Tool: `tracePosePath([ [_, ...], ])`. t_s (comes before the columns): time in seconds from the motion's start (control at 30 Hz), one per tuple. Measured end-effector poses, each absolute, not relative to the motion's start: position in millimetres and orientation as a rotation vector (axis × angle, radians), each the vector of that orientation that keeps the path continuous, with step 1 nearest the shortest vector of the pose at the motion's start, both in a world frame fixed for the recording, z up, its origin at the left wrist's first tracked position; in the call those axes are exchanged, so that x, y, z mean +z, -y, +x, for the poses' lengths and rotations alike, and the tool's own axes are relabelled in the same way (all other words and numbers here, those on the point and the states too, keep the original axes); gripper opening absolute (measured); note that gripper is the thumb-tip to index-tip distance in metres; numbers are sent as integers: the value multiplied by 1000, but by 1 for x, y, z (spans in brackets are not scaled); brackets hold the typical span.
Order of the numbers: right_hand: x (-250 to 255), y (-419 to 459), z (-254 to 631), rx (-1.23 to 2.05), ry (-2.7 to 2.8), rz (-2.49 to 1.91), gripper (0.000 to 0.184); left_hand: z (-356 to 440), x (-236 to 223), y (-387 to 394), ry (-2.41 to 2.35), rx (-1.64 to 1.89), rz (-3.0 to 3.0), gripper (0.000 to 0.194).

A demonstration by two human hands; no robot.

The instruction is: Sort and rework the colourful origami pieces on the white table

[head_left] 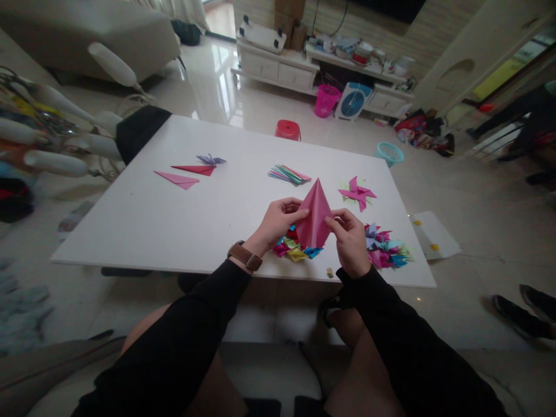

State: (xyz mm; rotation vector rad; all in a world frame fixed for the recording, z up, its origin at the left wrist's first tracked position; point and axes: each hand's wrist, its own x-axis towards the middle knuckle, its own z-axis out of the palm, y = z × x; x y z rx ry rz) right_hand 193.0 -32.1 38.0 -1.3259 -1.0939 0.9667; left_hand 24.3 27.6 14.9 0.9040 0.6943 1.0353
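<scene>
L hand [280,220] & R hand [353,240] both grasp the same pc: 1 folded pink paper [316,211], pointed end far, held b/w them. L thumb's on its L edge, R thumb on its R edge, lower down. Paper's up in front of the near pile [297,253] of multicol. folded pcs, hiding part of it; exact no. in pile can't be counted. 1 brown watch [246,256] on L wrist.

Just R of R hand: 1 more multicol. pile [388,248], no. unclear, so 2 piles total. Near edge, b/w the piles: 1 tiny yellow figure [329,272]. Far of R hand: 1 pink pinwheel shape [358,193] w/ light green bits around it. Far of L hand: 1 bunch of coloured strips [289,174], overlapping, too many to count.

Well L: 2 long folded pcs, 1 pink pc [180,180] nearer & 1 red pc [197,169] farther, plus 1 purple crane [211,160] just beyond the red.

All on/over 1 white table [143,231]. Past far edge, on floor: 1 red stool [287,130], 1 pink basket [326,101], 1 blue-white fan [353,101]; far R, 1 teal basin [390,153].
</scene>
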Motion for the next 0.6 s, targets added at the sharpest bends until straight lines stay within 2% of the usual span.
tracePosePath([
  [0.2, 35, 29, 199, 871, 1084, -1356, 22, 24, 13, -28, -720, 1050, 898, 26],
  [0.6, 41, 33, 190, 1033, 1141, -1308, 26, 24, 17, -25, -733, 1017, 877, 33],
])
